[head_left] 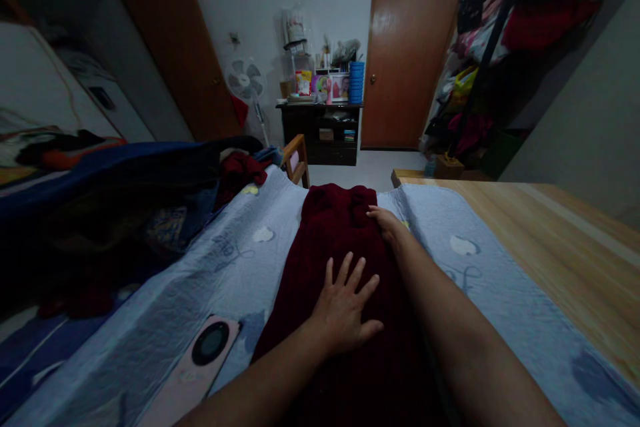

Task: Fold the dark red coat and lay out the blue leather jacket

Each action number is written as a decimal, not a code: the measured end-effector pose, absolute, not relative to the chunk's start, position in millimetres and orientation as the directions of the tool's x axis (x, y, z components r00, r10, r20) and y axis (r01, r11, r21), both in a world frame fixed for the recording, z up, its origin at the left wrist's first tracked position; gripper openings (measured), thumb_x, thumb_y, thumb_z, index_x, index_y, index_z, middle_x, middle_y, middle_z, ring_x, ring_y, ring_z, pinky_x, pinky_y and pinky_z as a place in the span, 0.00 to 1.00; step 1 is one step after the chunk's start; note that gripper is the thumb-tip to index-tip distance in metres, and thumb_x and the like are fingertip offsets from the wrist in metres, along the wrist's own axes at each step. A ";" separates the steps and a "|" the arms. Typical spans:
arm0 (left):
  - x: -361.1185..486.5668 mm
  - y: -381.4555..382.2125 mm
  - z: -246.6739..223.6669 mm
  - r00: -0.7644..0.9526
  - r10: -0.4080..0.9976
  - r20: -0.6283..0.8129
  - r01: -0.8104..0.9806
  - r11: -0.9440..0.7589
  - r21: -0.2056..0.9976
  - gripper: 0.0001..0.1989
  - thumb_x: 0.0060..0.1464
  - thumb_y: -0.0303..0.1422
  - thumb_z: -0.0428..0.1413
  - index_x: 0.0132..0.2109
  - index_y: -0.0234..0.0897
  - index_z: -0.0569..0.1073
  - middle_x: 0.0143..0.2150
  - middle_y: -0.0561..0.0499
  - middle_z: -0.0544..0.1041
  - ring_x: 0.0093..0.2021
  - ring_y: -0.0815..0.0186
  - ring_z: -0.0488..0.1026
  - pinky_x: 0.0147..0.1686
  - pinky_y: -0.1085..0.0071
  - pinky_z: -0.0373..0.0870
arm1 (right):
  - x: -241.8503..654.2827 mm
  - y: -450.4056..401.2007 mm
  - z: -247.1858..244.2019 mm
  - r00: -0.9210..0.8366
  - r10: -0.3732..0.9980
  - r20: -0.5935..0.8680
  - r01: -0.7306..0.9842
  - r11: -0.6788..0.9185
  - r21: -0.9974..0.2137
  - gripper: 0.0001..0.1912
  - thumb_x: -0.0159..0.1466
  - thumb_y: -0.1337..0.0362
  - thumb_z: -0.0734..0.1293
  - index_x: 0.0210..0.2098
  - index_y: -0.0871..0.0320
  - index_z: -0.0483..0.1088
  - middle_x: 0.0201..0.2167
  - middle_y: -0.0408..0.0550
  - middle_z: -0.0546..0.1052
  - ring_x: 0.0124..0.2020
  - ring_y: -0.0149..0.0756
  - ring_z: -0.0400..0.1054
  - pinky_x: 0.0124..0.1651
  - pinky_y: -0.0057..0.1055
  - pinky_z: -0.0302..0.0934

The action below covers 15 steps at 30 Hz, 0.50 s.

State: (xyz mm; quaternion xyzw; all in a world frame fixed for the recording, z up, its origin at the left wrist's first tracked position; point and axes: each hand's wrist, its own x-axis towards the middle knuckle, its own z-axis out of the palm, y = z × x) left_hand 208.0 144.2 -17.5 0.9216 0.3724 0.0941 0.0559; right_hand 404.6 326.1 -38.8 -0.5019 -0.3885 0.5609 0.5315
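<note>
A dark red cloth [333,233], perhaps a garment, lies lengthwise on the light blue patterned bedding [250,247], its far end bunched and rumpled. My left hand [345,307] rests on the middle of the cloth, palm down with its fingers spread. Farther out, my right hand [387,220] is at the cloth's far right edge, its fingertips touching the fabric beside the bunched part. Its fingers are stretched out, and nothing shows in them. A pink phone [193,373] lies on the bedding left of my left forearm.
A pile of dark clothes [125,207] lies along the left. Bare wooden board [545,227] shows at the right. Beyond the bedding stand a wooden chair [299,159], a white fan [246,80] and a dark cabinet [320,133]. Bags and clothes hang at the back right.
</note>
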 end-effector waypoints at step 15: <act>207.2 138.0 -20.3 0.682 0.726 0.086 0.703 -0.684 0.196 0.39 0.54 0.60 0.44 0.69 0.50 0.50 0.73 0.43 0.38 0.70 0.42 0.28 0.59 0.31 0.29 | 394.0 366.1 -36.3 0.269 0.936 -0.228 -0.166 -0.188 -0.968 0.06 0.57 0.65 0.68 0.25 0.58 0.68 0.18 0.43 0.73 0.23 0.34 0.68 0.30 0.29 0.65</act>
